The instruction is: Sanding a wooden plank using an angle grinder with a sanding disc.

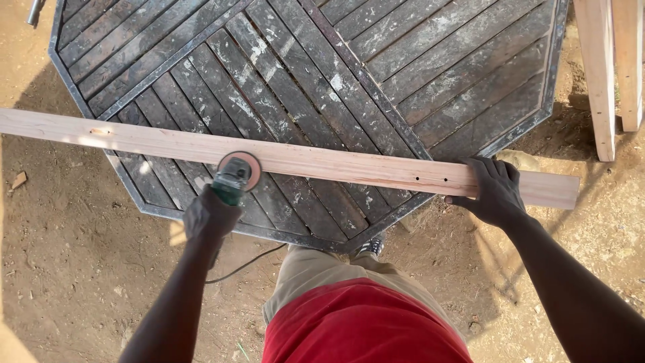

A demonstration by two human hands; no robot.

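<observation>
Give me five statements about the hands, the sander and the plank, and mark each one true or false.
1. The left hand grips a green sander whose disc meets the plank. True.
2. The right hand hangs free above the ground. False: it presses on the plank near its right end.
3. The plank lies across a dark slatted octagonal table. True.
4. The sander is at the plank's far right end. False: it is left of the middle, at the near edge.
5. Two small dark holes show in the plank just left of the right hand. True.
</observation>
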